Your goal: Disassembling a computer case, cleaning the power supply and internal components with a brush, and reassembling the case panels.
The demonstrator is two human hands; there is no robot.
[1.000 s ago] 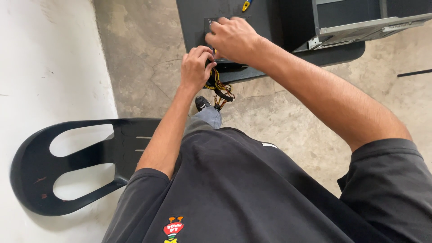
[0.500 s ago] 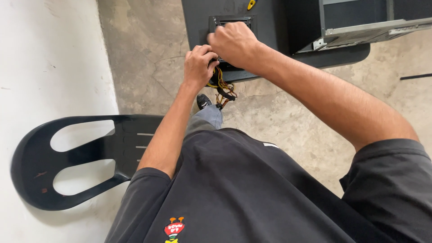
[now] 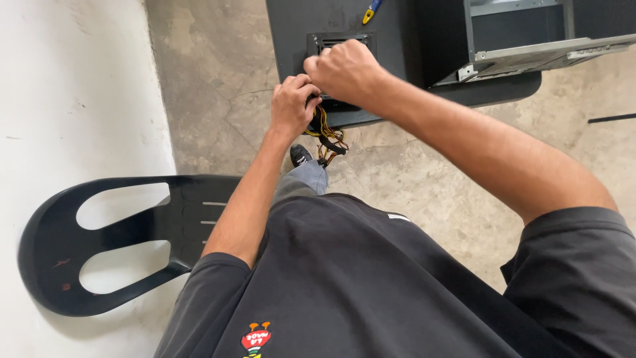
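— Wires [image 3: 326, 132] first: where do you have them?

— Your left hand [image 3: 293, 106] has its fingers curled tight round the bundle just below the bench [image 3: 397, 66] edge, so the loose ends hang clear toward the floor [image 3: 218, 79].

— And the right?

— Your right hand [image 3: 344, 69] is fisted over the black box [image 3: 339, 46] at that edge, likely steadying it. What its fingers grip, you cannot tell; the knuckles hide them.

— Anything else?

— Open case [image 3: 523, 40] further right; chair [image 3: 119, 238] beside you.

The fingers [image 3: 301, 86] probably hide the wire bundle's [image 3: 326, 132] upper end (the computer case [image 3: 523, 40] is cut off).
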